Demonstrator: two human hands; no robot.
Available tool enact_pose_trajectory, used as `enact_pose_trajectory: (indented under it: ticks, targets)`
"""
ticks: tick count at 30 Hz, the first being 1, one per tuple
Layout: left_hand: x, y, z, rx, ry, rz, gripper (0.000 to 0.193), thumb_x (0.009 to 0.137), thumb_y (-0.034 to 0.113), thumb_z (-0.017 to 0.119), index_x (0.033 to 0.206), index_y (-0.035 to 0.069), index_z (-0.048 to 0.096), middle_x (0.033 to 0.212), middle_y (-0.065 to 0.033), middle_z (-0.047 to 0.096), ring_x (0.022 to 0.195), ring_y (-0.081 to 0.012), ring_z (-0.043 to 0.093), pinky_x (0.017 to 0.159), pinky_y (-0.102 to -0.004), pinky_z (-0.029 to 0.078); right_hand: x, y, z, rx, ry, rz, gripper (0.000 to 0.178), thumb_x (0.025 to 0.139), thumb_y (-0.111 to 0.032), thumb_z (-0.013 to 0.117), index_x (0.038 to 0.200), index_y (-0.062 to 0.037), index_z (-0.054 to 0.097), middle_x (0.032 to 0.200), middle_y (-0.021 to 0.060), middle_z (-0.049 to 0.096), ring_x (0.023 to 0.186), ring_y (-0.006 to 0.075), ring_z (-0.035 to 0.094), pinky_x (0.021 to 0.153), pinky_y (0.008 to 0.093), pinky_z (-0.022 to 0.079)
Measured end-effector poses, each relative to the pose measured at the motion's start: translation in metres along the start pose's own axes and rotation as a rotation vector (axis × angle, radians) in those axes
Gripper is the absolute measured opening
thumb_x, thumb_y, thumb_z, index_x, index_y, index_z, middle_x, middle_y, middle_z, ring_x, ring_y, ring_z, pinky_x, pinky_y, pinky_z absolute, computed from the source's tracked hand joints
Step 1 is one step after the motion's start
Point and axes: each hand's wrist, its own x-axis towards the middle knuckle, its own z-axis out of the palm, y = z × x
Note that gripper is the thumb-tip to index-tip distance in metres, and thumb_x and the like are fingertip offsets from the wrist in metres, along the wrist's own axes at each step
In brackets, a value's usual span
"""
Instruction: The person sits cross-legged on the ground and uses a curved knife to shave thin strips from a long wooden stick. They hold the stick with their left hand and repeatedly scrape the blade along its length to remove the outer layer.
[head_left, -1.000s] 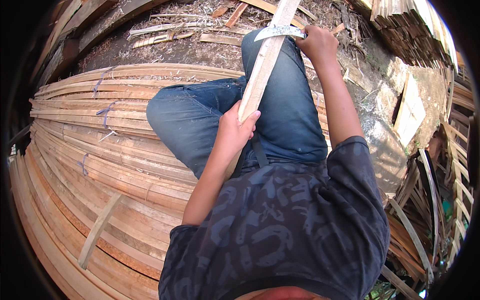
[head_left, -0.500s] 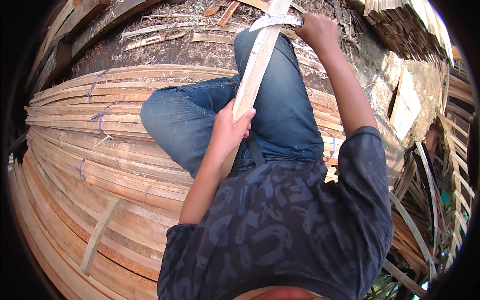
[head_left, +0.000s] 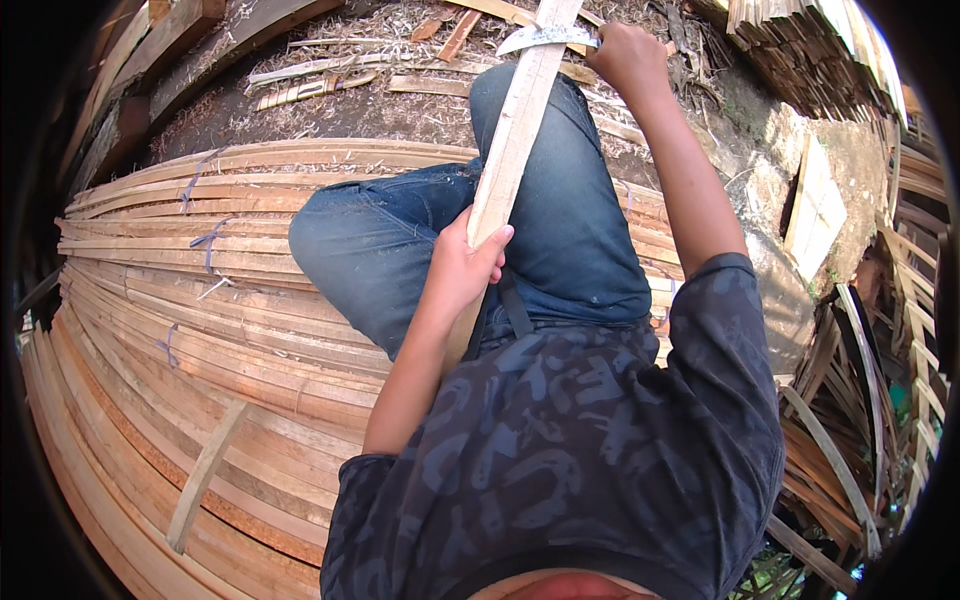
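A long pale wooden strip (head_left: 515,140) slants from my waist up past my knee, with its far end beyond the top of the view. My left hand (head_left: 467,262) is closed round its lower part, thumb lying over the top. Up at the far end, my right hand (head_left: 628,62) grips the handle of a knife with a curved, light-coloured blade (head_left: 540,39). The blade lies crosswise over the strip, seemingly against its surface. Most of the handle is hidden inside my fist.
Bundles of long wooden strips (head_left: 150,260), tied with purple string, lie under and left of me. Shavings and offcuts (head_left: 330,60) litter the ground ahead. A stack of thin boards (head_left: 800,50) stands far right, above a pile of slats (head_left: 840,440).
Both hands keep their grips, and the knife stays across the strip at nearly the same place. The whole view has shifted slightly.
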Motion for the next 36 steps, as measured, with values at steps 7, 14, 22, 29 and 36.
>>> enact_pose_trajectory:
  ticks: [7,14,22,29,36]
  targets:
    - [-0.002,-0.001,0.001,0.015,-0.035,-0.018,0.022,0.091,0.018,0.063,0.1,-0.001,0.058,0.064,-0.0024,0.056,0.051,-0.0082,0.053,0.046,-0.0245,0.045,0.007,0.095,0.01,0.032,-0.203,0.531,0.037,0.08,-0.033,0.061,0.098,-0.0008,0.069,0.103,0.0225,0.067,0.095,0.0372,0.066,0.083,0.0454,0.051]
    - [-0.005,-0.002,0.008,0.183,0.031,0.054,0.023,0.092,0.018,0.061,0.103,-0.002,0.055,0.072,-0.004,0.058,0.059,-0.0079,0.055,0.051,-0.0244,0.046,-0.124,0.026,0.097,0.596,-0.074,0.714,0.035,0.074,-0.029,0.064,0.081,0.0045,0.069,0.078,0.0293,0.064,0.079,0.0439,0.064,0.073,0.0458,0.05]
    - [-0.019,-0.003,0.013,0.581,0.188,0.392,0.035,0.092,0.017,0.054,0.117,-0.004,0.04,0.096,-0.0294,0.059,0.088,-0.0484,0.059,0.077,-0.0497,0.047,-0.105,0.046,0.049,0.865,0.202,0.647,0.03,0.077,-0.021,0.062,0.062,0.005,0.061,0.048,0.0132,0.053,0.045,0.0185,0.049,0.049,0.0365,0.04]
    - [-0.014,-0.014,0.004,0.497,0.136,0.237,0.038,0.082,0.008,0.052,0.116,-0.002,0.038,0.091,-0.03,0.059,0.086,-0.05,0.058,0.077,-0.0497,0.047,-0.105,0.002,-0.006,0.45,0.0,0.172,0.019,0.075,-0.023,0.066,0.074,-0.0052,0.071,0.059,0.0168,0.061,0.054,0.0325,0.06,0.055,0.0394,0.048]
    - [-0.009,-0.003,-0.008,0.343,-0.015,0.192,0.037,0.074,0.005,0.046,0.11,-0.001,0.041,0.08,-0.0246,0.056,0.075,-0.0433,0.059,0.071,-0.0405,0.048,-0.085,-0.023,-0.027,0.197,-0.121,-0.001,0.017,0.069,-0.024,0.07,0.08,-0.013,0.074,0.07,0.0138,0.068,0.066,0.0291,0.067,0.061,0.0395,0.054]
